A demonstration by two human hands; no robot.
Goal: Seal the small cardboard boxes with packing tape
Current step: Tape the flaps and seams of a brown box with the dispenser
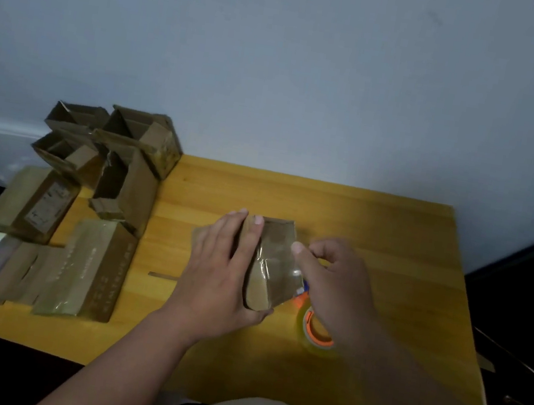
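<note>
Box [271,265] gripped by left hand [223,275], right hand [333,281] pinching

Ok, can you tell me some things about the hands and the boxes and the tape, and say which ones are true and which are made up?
1. The left hand holds the small cardboard box on the table. True.
2. The tape roll sits on top of the pile of boxes. False: it lies on the table near the right hand, beside the held box.
3. Clear tape already shines on the held box. True.
4. The other boxes are on the person's right. False: they are on the left side of the table.
5. Some of the far boxes have open flaps. True.
</note>
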